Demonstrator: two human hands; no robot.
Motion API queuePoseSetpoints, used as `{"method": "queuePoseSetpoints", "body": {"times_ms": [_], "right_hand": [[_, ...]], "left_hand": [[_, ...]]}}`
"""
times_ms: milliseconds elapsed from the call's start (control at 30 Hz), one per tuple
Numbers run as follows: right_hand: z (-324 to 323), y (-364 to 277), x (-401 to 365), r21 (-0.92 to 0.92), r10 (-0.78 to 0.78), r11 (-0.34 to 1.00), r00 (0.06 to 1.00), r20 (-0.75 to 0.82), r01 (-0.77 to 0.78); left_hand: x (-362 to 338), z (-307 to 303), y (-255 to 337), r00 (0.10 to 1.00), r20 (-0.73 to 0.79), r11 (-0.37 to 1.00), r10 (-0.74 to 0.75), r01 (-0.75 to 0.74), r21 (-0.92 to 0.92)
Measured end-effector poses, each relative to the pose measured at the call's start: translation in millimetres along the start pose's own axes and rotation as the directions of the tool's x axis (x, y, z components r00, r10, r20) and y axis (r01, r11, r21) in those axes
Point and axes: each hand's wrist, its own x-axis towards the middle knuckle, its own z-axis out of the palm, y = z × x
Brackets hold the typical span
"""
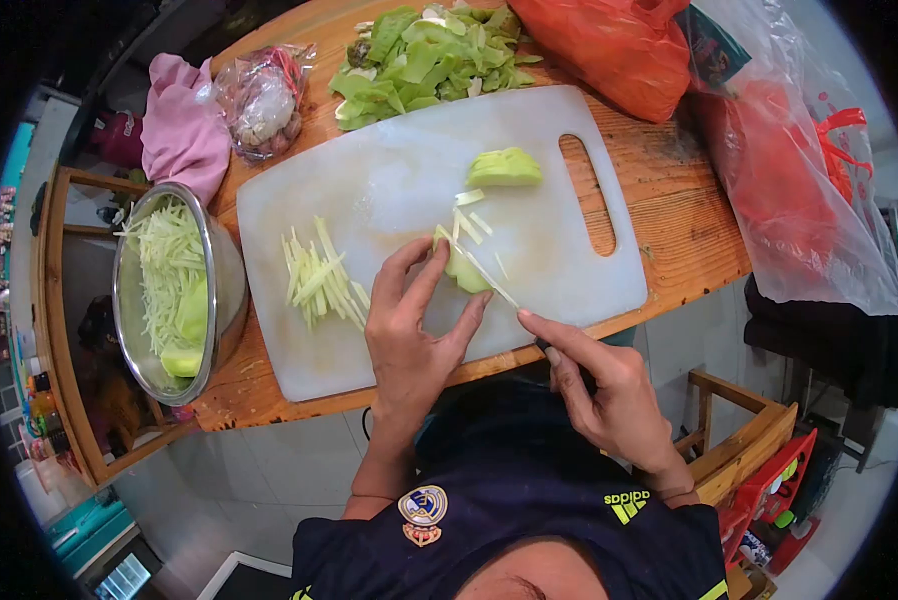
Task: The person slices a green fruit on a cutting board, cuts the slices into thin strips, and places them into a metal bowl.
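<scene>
My left hand (414, 325) presses its fingertips on a pale green fruit piece (462, 272) on the white cutting board (389, 180). My right hand (604, 390) grips a knife (499, 285) whose blade lies against that piece. Cut green strips (319, 275) lie in a pile to the left of my left hand. A few loose strips (469, 222) and another green chunk (504, 167) rest further back on the board.
A steel bowl (224, 300) with shredded green strips sits at the left table edge. Green peels (424, 55) are heaped behind the board. A pink cloth (181, 130), a small plastic bag (261, 100) and red plastic bags (619, 50) stand around. Wooden chair (739, 450) at right.
</scene>
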Motion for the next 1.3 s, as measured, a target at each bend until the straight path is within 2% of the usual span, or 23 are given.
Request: {"method": "queuePoseSetpoints", "body": {"times_ms": [100, 200, 433, 600, 700, 900, 1000, 1200, 1300], "right_hand": [[-2, 0, 1, -0.018, -0.010, 1.000, 0.999, 0.034, 0.011], [3, -8, -1, 0.005, 0.061, 0.998, 0.998, -0.007, -0.061], [12, -14, -2, -0.050, 0.081, 0.995, 0.995, -0.057, -0.084], [6, -15, 0, -0.093, 0.088, 0.992, 0.996, 0.027, -0.085], [6, -20, 3, -0.099, 0.171, 0.981, 0.984, 0.047, -0.166], [14, -11, 20, -0.111, 0.095, 0.990, 0.995, 0.018, -0.092], [19, -4, 28, -0.131, 0.122, 0.984, 0.992, 0.023, -0.118], [19, 12, 16, -0.040, 0.086, 0.996, 0.996, 0.003, -0.086], [10, 9, 3, 0.071, 0.229, 0.971, 0.973, 0.019, -0.230]], "left_hand": [[0, 1, 1, 1.000, -0.008, 1.000, -0.014, 0.014, 0.015], [-1, 0, 0, 1.000, 0.006, 1.000, -0.012, 0.011, 0.026], [0, -1, -4, 1.000, 0.015, 1.000, 0.001, 0.000, -0.003], [0, -2, -6, 1.000, 0.009, 1.000, 0.002, -0.002, -0.022], [1, -2, -5, 1.000, 0.011, 1.000, -0.007, 0.007, -0.029], [2, -3, -5, 1.000, 0.020, 0.999, -0.016, 0.017, -0.035], [2, -3, -6, 1.000, 0.022, 0.999, -0.015, 0.015, -0.034], [2, -2, -6, 0.999, 0.019, 0.997, -0.034, 0.035, -0.075], [4, -4, -2, 0.999, 0.019, 0.998, -0.035, 0.036, -0.042]]}}
